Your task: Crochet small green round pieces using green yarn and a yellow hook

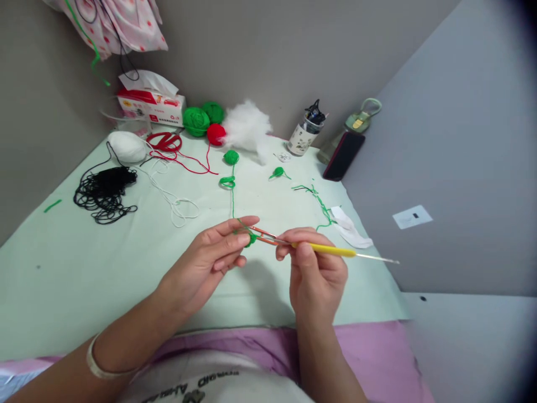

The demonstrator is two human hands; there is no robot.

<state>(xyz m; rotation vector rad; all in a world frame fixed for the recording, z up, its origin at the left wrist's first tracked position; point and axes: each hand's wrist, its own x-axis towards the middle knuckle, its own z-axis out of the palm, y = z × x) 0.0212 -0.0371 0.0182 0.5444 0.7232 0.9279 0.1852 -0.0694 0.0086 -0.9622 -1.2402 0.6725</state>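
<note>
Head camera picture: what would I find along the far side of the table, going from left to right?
Black yarn tangle → green yarn balls → white stuffing → jar → dark phone.

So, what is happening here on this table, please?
A person works with green yarn. The left hand pinches a small green crochet piece, and the right hand holds a yellow-handled crochet hook, its tip at that piece. A green strand runs from there up to a small green yarn ball on the pale green table cover.
</note>
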